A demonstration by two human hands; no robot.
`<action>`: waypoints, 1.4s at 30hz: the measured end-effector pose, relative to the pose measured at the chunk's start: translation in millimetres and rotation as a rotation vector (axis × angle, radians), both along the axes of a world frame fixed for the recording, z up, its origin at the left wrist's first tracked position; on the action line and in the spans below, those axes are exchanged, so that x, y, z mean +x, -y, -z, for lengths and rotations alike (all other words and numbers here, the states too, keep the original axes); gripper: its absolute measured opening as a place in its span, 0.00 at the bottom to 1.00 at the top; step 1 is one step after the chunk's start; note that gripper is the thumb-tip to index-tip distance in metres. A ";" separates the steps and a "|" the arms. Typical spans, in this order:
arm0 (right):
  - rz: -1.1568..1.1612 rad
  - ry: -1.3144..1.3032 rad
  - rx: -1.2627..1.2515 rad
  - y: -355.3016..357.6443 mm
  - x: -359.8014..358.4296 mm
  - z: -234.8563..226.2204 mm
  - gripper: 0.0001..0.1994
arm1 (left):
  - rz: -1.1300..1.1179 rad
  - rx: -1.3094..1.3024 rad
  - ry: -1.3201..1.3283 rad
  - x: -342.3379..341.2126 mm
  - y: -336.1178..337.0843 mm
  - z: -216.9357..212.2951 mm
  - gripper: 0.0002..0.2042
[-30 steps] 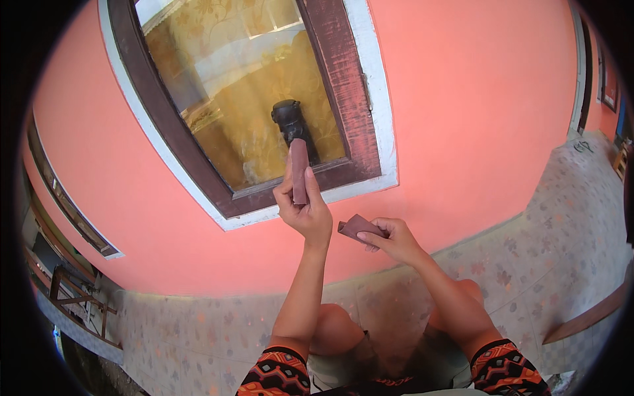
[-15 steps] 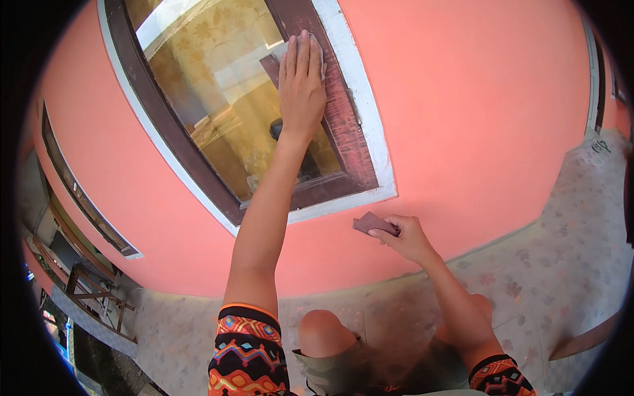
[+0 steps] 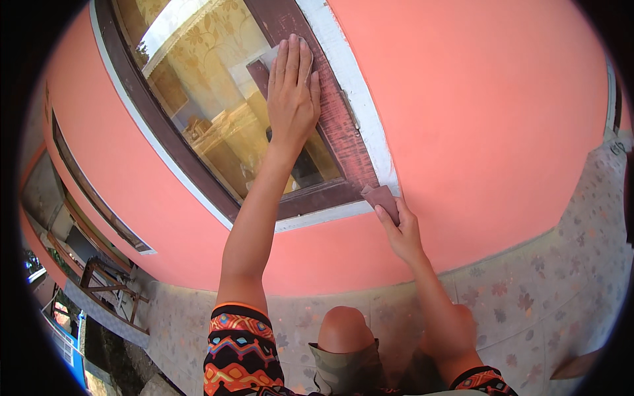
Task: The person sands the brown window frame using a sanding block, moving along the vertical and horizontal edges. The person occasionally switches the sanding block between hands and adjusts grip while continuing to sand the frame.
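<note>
My left hand [image 3: 292,105] lies flat against the right side of the brown window frame [image 3: 340,129], fingers stretched and close together. Under the fingers it presses a thin greyish sheet [image 3: 308,53], which looks like sandpaper; most of it is hidden. Below that hand, the frame's surface is scuffed, with pinkish streaks. My right hand [image 3: 406,231] pinches a folded piece of maroon sandpaper [image 3: 382,201] between thumb and fingers. It is held by the frame's lower right corner, and I cannot tell whether it touches.
A glass pane [image 3: 211,99] with reflections fills the frame. Pale trim [image 3: 362,99] borders it on the pink wall [image 3: 475,119]. My bent knee [image 3: 345,330] is below, over a leaf-patterned tiled floor [image 3: 508,303]. A wooden stand [image 3: 109,287] is at far left, a brown wooden edge [image 3: 581,363] at lower right.
My right hand has risen with the folded sandpaper from below the window to its lower right corner. My left hand stays on the frame, and the whole view has shifted slightly.
</note>
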State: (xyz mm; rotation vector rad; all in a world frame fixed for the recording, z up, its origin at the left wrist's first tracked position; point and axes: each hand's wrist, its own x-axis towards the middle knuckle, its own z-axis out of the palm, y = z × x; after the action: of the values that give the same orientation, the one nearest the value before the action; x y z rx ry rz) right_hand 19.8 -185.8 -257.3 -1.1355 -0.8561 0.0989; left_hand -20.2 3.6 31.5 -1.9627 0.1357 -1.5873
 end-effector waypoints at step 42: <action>0.027 0.083 -0.019 -3.3 1.1 -25.6 0.14 | -0.006 -0.042 0.079 17.8 9.6 -8.6 0.26</action>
State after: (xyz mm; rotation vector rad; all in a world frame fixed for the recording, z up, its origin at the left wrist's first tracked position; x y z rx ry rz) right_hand 20.8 -182.4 -231.7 -1.1748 -0.9153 0.0378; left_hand -2.4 -6.0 40.0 -1.9271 0.0658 -1.6736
